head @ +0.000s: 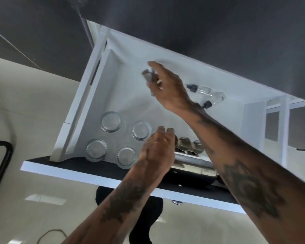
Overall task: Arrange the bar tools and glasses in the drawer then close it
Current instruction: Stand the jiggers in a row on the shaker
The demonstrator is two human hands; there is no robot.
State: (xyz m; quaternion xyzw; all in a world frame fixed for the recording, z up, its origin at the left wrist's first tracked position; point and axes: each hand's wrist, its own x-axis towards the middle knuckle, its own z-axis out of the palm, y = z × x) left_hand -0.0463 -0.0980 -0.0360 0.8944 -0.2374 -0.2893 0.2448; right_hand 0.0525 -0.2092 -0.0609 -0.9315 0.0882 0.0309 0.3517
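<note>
Your drawer [88, 95] stands pulled wide open below the dark surface [201, 32], and much of the sorting looks done. Four clear glasses [111, 122] stand in a two-by-two group toward the left front of the white drawer floor, each apart from the next. Just to their right, a row of small metal cups [184, 143] sits along the front wall, with a long shiny metal tool [192, 160] lying in front of them; blur keeps you from telling what it is. At the back right, clear pour spouts with black caps [205, 94] lie close together.

Your right hand [167, 88] reaches over the middle of the drawer, fingers closed round a small metal piece [149, 75] held above the bare floor, not yet set down. Your left hand [158, 150] hangs loosely curled by the metal cups; whether it touches or holds one, you cannot tell.

Judging by this, you are well past halfway: the piece in your right hand needs a place, perhaps a last tidy of the cups, then the drawer must be pushed shut.
</note>
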